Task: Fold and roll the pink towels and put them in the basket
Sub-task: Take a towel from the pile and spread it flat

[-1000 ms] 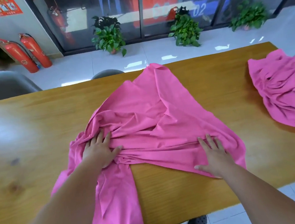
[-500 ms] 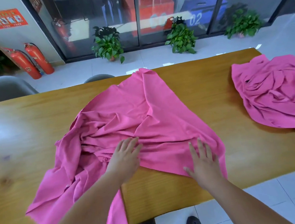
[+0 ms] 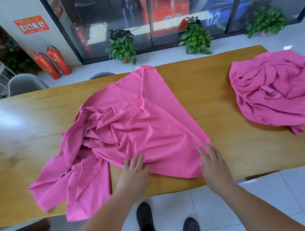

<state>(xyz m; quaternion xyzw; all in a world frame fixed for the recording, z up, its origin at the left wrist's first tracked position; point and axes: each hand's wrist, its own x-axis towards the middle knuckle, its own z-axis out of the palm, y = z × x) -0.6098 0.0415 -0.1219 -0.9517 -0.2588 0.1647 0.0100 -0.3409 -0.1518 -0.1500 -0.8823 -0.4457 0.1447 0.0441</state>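
left hand [image 3: 134, 172], right hand [image 3: 213, 163] flat on towel [image 3: 139, 120] at 6 o'clock; its 7 o'clock corner overhangs table [image 3: 243, 153], weight could drag it off.

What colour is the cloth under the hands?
The crumpled fabric towel is plain pink, clearest in the head view.

A long wooden table [image 3: 211, 99] spans the view, with one grey chair [image 3: 25, 84] beyond its far left corner and another chair back [image 3: 101, 75] just showing over the far edge. Two red fire extinguishers [image 3: 58, 61] stand by a wall with a red poster [image 3: 31, 24], seemingly a safety notice. Three potted plants [image 3: 121, 46] line the glass wall [image 3: 166, 12] past the far edge.
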